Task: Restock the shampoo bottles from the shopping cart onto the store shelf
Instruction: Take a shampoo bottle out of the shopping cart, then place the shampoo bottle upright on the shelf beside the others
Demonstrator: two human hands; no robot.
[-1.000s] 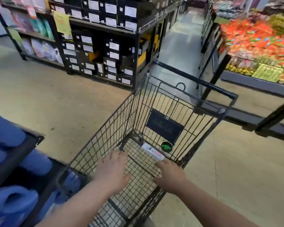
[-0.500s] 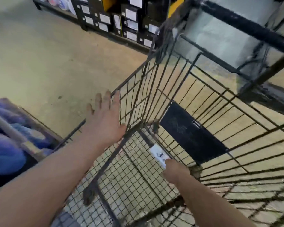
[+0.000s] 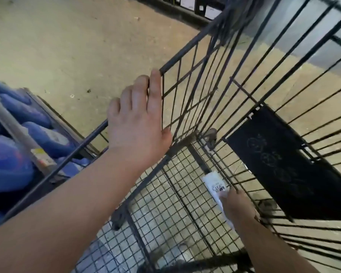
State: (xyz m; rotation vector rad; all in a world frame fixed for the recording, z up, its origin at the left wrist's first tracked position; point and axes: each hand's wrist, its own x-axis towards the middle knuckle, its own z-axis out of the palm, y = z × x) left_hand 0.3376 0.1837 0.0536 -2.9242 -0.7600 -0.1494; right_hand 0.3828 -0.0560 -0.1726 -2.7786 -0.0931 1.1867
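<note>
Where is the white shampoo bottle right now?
Head view, lower right: the white shampoo bottle lies on the black wire cart floor, gripped by the right hand, near the black panel.

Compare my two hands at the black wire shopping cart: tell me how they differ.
The left hand lies high on the black wire shopping cart's side rim; the right hand reaches down to the cart floor. The left hand's fingers are straight and hold nothing; the right hand grips a white shampoo bottle. Both are bare and at the same cart.
</note>
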